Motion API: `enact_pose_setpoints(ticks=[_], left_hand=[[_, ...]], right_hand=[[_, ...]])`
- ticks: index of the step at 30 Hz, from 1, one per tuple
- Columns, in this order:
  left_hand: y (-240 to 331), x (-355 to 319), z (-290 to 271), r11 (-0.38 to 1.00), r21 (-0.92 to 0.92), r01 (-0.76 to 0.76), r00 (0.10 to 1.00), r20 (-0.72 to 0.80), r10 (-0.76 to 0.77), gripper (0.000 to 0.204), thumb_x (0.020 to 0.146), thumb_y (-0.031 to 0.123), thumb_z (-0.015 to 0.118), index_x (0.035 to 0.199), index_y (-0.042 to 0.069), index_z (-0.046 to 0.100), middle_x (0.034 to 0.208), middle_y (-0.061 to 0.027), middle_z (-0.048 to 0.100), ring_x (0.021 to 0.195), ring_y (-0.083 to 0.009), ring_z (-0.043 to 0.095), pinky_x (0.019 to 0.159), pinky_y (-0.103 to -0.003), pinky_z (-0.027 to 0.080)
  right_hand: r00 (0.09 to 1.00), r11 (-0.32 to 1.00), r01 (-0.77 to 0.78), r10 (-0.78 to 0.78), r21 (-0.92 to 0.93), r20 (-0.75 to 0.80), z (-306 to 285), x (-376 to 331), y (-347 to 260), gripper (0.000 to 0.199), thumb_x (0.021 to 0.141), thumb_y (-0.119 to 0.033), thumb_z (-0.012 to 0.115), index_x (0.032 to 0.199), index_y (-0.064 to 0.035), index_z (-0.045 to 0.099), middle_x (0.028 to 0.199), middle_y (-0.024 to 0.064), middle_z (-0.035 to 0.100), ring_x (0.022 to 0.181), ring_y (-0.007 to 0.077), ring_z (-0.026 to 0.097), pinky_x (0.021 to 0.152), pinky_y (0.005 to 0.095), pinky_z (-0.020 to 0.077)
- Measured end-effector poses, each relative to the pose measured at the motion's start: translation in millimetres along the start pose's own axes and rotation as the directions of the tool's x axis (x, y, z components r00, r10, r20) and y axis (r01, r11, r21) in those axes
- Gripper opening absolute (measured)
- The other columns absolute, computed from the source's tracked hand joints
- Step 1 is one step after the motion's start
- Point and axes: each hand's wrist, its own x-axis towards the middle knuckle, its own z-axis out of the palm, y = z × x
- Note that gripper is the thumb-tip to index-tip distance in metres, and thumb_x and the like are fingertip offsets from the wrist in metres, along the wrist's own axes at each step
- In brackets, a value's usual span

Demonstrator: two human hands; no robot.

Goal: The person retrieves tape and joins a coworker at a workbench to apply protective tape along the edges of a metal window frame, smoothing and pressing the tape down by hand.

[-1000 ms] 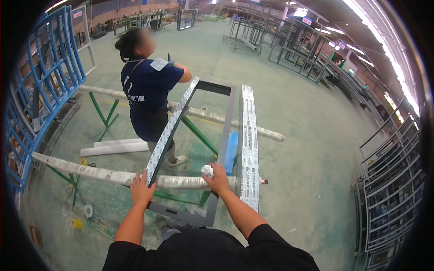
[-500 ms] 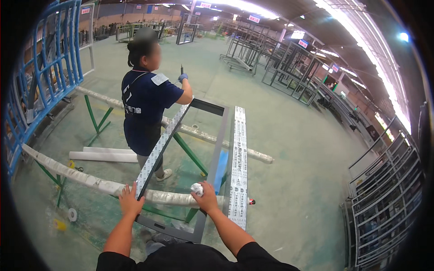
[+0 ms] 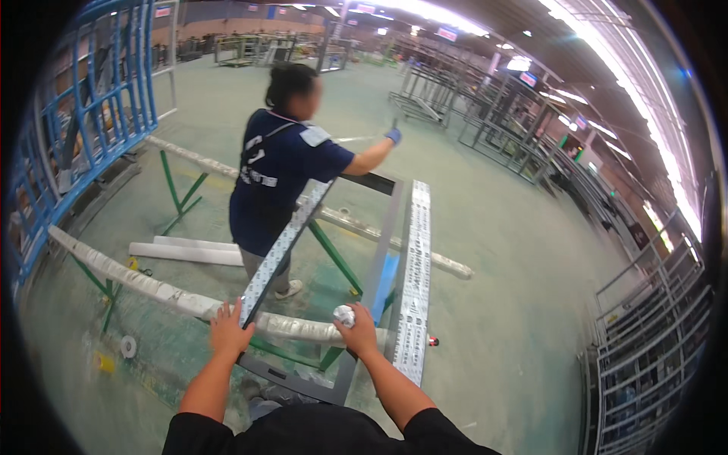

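Big blue barred rack over at 10 o'clock, couple of long white strips on the floor at 9, plus a white ring-shaped roll and a yellow roll around 8. Grey metal frames at 2, silver barred racking at 4.

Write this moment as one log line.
left hand: on gray frame | right hand: holding white wad | gray frame: across wrapped bars | co-worker: beside frame, arm extended

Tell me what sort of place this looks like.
Probably a workshop or factory floor, perhaps for window or door frames. A rectangular grey frame lies across wrapped beams, a blue rack stands at the left, and more bare frames stand farther back.
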Motion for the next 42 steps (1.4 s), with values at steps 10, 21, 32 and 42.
enact_pose_setpoints(ticks=[10, 21, 32, 42], left_hand=[[0.1, 1.8, 6.3, 0.999, 0.032, 0.006, 1.0, -0.005, -0.006, 0.096, 0.093, 0.055, 0.075, 0.175, 0.032, 0.031, 0.179, -0.0199, 0.033, 0.162, -0.0436, 0.034, 0.131, -0.064, 0.026], [0.9, 7.3, 9.9, 1.0, 0.016, 0.001, 0.999, -0.045, -0.001, 0.098, 0.091, 0.054, 0.075, 0.176, 0.031, 0.03, 0.178, -0.0184, 0.036, 0.162, -0.0445, 0.035, 0.131, -0.064, 0.026], [-2.4, 8.0, 10.0, 1.0, -0.013, -0.004, 1.0, -0.029, 0.004, 0.103, 0.09, 0.051, 0.078, 0.177, 0.027, 0.028, 0.178, -0.0207, 0.034, 0.161, -0.0453, 0.037, 0.13, -0.066, 0.026], [-0.4, 10.4, 14.9, 1.0, 0.011, 0.017, 0.999, -0.034, -0.017, 0.105, 0.088, 0.049, 0.08, 0.176, 0.027, 0.029, 0.178, -0.0189, 0.035, 0.16, -0.0432, 0.039, 0.13, -0.064, 0.028]], right_hand=[[0.996, 0.997, 0.073, -0.072, 0.013, -0.061, -0.2, 1.1, 3.9, 0.056, 0.081, -0.023, 0.092, 0.128, -0.0015, 0.07, 0.128, 0.0243, 0.071, 0.13, 0.0464, 0.063, 0.111, 0.0509, 0.0503], [0.999, 0.999, 0.037, -0.036, 0.005, -0.032, -1.1, 4.3, 3.4, 0.056, 0.084, -0.029, 0.09, 0.13, -0.0042, 0.07, 0.132, 0.0251, 0.071, 0.135, 0.0495, 0.06, 0.115, 0.054, 0.0472], [1.0, 0.999, 0.026, -0.026, 0.037, 0.003, -5.0, 2.4, -0.7, 0.056, 0.087, -0.031, 0.088, 0.133, -0.005, 0.069, 0.133, 0.0228, 0.072, 0.141, 0.0473, 0.058, 0.123, 0.0561, 0.0403], [0.999, 0.998, 0.044, -0.043, 0.037, -0.023, -1.7, -0.9, 10.1, 0.056, 0.088, -0.032, 0.088, 0.133, -0.005, 0.068, 0.134, 0.0218, 0.071, 0.141, 0.0447, 0.06, 0.124, 0.0557, 0.0406]])
